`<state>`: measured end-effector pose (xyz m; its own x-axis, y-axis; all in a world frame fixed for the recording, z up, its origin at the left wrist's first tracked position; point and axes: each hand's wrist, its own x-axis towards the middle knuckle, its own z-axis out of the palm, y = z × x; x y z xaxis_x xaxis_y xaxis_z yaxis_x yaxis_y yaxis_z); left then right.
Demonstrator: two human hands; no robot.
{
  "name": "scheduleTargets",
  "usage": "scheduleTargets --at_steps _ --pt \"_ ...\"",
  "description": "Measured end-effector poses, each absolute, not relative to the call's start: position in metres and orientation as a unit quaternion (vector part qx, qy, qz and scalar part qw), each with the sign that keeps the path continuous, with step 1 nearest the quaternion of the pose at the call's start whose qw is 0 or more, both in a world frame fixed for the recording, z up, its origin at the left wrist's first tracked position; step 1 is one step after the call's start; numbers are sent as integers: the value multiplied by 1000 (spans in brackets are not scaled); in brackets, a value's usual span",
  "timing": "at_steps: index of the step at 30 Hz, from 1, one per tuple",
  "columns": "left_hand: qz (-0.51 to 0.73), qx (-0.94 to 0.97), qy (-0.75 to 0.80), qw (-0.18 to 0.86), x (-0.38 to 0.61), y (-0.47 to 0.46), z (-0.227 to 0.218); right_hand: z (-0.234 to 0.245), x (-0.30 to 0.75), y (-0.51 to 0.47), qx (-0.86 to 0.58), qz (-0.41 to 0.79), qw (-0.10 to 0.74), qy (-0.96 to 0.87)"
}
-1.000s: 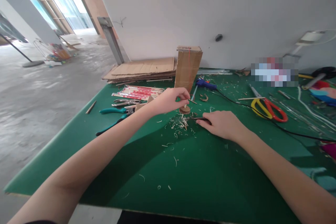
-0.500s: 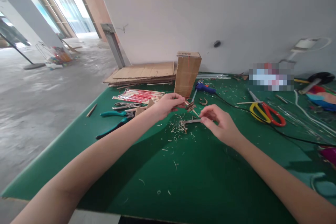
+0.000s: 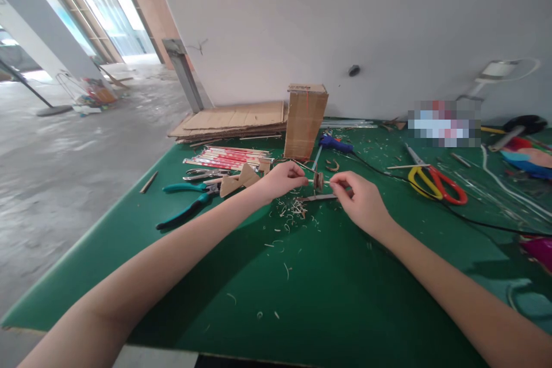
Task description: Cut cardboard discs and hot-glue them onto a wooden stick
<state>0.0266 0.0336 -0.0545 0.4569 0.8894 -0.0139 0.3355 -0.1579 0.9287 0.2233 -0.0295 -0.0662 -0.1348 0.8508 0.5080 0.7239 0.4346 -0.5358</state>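
Between my two hands a thin wooden stick runs level, with a small round cardboard spool [image 3: 318, 181] around its middle. My left hand [image 3: 288, 179] pinches the stick's left end, fingers closed. At the right end my right hand [image 3: 352, 191] grips it between thumb and fingertips. A knife blade [image 3: 317, 198] lies on the table just below the spool, its right end partly hidden by my right hand. Pale curled wood shavings [image 3: 295, 208] are heaped by the blade's tip.
A tall cardboard box [image 3: 305, 122] stands behind my hands, near a blue glue gun [image 3: 336, 144] with a black cable. To the left lie teal-handled pliers [image 3: 185, 207], red-and-white wrapped chopsticks [image 3: 230, 156] and flat cardboard sheets [image 3: 235, 118]. Yellow-and-red scissors [image 3: 435, 181] lie right.
The stick with the spool has turned from slanting to level. My right hand has closed on the stick's right end, and the spool has shifted slightly right.
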Motion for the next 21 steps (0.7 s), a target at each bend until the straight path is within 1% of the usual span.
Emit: scheduleTargets --at_steps 4,8,10,12,17,21 --pt "256 802 397 365 23 35 -58 -69 225 -28 -515 99 409 -747" --pt "241 871 340 260 20 30 -53 -69 224 -27 -502 84 391 -767" --pt "235 888 312 242 21 24 -46 -67 223 -28 -495 76 378 -778" --pt "238 887 318 236 25 18 -42 -66 220 -29 -487 76 373 -786" --pt "245 908 306 146 33 14 -45 -66 217 -31 -468 87 374 -796" --pt "232 916 308 115 33 16 -49 -68 217 -31 -476 138 374 -784"
